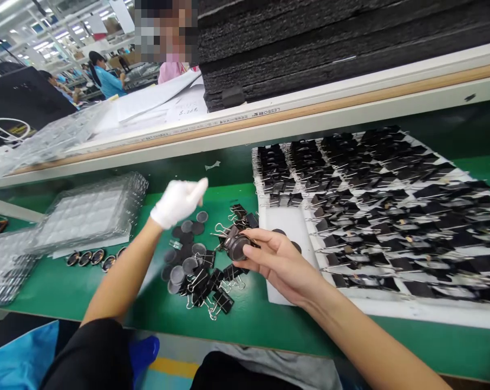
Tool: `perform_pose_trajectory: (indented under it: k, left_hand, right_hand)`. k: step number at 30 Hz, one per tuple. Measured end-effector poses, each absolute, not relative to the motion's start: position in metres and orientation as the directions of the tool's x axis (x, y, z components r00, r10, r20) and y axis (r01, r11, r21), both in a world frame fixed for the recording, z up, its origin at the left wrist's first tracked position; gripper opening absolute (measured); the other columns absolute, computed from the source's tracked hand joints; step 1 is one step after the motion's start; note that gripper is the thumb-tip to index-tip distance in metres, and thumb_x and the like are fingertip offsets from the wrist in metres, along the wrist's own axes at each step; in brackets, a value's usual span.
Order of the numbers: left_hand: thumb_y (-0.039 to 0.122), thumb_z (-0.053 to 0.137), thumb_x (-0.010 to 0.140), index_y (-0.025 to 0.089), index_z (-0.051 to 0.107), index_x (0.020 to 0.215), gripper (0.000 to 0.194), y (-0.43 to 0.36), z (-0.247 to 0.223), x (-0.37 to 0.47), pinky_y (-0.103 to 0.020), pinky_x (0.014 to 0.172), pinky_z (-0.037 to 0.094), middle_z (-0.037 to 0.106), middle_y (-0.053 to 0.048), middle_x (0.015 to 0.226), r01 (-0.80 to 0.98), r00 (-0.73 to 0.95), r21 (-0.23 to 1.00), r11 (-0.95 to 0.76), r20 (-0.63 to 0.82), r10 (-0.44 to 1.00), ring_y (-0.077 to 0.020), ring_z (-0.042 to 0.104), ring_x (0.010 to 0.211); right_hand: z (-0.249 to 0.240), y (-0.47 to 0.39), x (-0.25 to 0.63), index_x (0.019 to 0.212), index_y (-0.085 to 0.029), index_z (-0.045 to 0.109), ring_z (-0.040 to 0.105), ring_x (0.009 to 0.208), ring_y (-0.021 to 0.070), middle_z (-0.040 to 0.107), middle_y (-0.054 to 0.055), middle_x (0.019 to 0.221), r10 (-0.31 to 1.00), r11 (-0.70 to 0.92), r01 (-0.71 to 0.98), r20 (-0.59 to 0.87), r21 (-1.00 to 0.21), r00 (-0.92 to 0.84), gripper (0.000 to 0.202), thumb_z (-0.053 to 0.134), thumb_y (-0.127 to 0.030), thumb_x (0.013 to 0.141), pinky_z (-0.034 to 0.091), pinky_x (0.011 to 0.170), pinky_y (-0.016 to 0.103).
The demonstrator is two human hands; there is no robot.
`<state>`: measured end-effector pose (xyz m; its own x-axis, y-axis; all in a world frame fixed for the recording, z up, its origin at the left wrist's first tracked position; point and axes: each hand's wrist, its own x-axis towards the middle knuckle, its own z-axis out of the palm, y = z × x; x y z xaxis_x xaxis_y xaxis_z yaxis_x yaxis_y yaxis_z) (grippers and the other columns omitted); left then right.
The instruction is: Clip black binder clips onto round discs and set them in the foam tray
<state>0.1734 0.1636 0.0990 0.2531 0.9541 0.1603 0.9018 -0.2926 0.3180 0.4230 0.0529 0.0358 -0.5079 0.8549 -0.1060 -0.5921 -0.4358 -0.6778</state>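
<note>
My left hand [180, 202], in a white glove with bare fingertips, is raised above the green table, its fingers stretched forward and slightly apart. I see nothing in it. In my bare right hand [283, 262] I hold a round black part [237, 248] between thumb and fingers, with a binder clip [225, 233] apparently attached at its far side. Below and between my hands lie loose black binder clips [202, 281] with wire handles, and several dark grey discs [190, 265]. More dark discs [296, 247] lie on the white board, partly behind my right hand.
At the right, a white foam board [287, 219] carries rows of clipped black parts [362, 200]. Several rimmed round parts [85, 258] and stacked clear plastic trays [92, 208] lie at the left. A shelf edge [155, 138] crosses behind, bearing black foam sheets [309, 49]. Co-workers sit beyond.
</note>
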Motion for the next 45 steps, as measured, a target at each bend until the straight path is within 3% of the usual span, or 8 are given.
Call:
perform_pose_trajectory:
  k: [3,6,11,19,23,28,34,45]
  left_hand:
    - [0.028,0.034,0.092,0.019,0.059,0.074,0.033,0.096,0.089,0.176,-0.027,0.06,0.04,0.06,-0.001,0.062,0.712,0.534,0.492,-0.501,0.083,0.841,-0.0133,0.049,0.055]
    - [0.021,0.047,0.076,0.02,0.051,0.071,0.006,0.063,0.077,0.183,-0.025,0.053,0.031,0.048,0.005,0.055,0.673,0.58,0.532,-0.513,0.049,0.813,-0.0106,0.038,0.052]
    - [0.03,0.06,0.073,0.021,0.036,0.058,0.03,0.057,0.061,0.194,-0.025,0.049,0.024,0.03,0.009,0.049,0.697,0.559,0.538,-0.474,0.006,0.829,-0.0083,0.023,0.05]
    - [0.046,0.071,0.07,0.021,0.052,0.066,0.032,0.047,0.048,0.195,-0.025,0.052,0.031,0.053,0.006,0.055,0.75,0.499,0.462,-0.474,0.075,0.863,-0.0093,0.044,0.049]
    - [0.049,0.066,0.077,0.02,0.055,0.069,0.032,0.049,0.042,0.191,-0.025,0.053,0.033,0.058,0.004,0.055,0.706,0.592,0.427,-0.566,0.084,0.802,-0.0117,0.051,0.05]
    - [0.042,0.058,0.086,0.02,0.051,0.07,0.028,0.053,0.046,0.191,-0.024,0.05,0.032,0.052,0.005,0.051,0.784,0.444,0.448,-0.429,0.077,0.893,-0.0095,0.047,0.046]
    - [0.037,0.055,0.092,0.021,0.047,0.069,0.029,0.047,0.045,0.192,-0.021,0.048,0.033,0.056,0.007,0.051,0.736,0.444,0.504,-0.451,0.142,0.884,-0.0073,0.048,0.044]
    - [0.043,0.049,0.099,0.02,0.059,0.081,0.031,0.037,0.028,0.201,-0.025,0.047,0.034,0.065,0.004,0.057,0.69,0.597,0.321,-0.649,0.254,0.761,-0.0134,0.062,0.048]
  right_hand:
    - [0.04,0.05,0.427,0.098,-0.022,0.077,0.075,0.086,0.0145,0.078,0.003,0.095,0.826,-0.453,-0.543,-0.104,-0.707,-0.554,0.028,0.09,-0.024,0.074,0.066,0.083,0.031]
    - [0.04,0.049,0.432,0.095,-0.02,0.078,0.075,0.084,0.0145,0.078,0.004,0.096,0.768,-0.48,-0.418,-0.139,-0.772,-0.626,0.025,0.09,-0.024,0.073,0.066,0.076,0.028]
    - [0.037,0.051,0.435,0.099,-0.02,0.079,0.073,0.074,0.0133,0.077,0.005,0.095,0.771,-0.381,-0.273,-0.14,-0.883,-0.622,0.026,0.088,-0.029,0.076,0.064,0.074,0.028]
    - [0.035,0.052,0.434,0.096,-0.022,0.081,0.071,0.085,0.0164,0.074,0.006,0.103,0.814,-0.092,-0.105,-0.014,-0.99,-0.581,0.02,0.084,-0.03,0.078,0.062,0.076,0.029]
    - [0.034,0.051,0.435,0.097,-0.022,0.08,0.072,0.085,0.0176,0.074,0.006,0.105,0.794,-0.122,-0.069,-0.055,-0.99,-0.606,0.021,0.084,-0.031,0.078,0.063,0.073,0.03]
    - [0.037,0.055,0.438,0.099,-0.025,0.081,0.073,0.096,0.0193,0.066,0.008,0.136,0.9,-0.083,-0.112,-0.026,-0.99,-0.434,0.021,0.083,-0.031,0.079,0.065,0.078,0.032]
    - [0.038,0.064,0.449,0.11,-0.028,0.079,0.072,0.081,0.016,0.078,0.003,0.098,0.96,0.052,-0.078,0.072,-0.996,-0.271,0.027,0.082,-0.031,0.083,0.063,0.078,0.031]
    - [0.044,0.061,0.452,0.108,-0.032,0.08,0.074,0.092,0.0149,0.078,-0.001,0.106,0.897,0.262,0.144,0.186,-0.954,-0.401,0.024,0.075,-0.02,0.088,0.062,0.083,0.025]
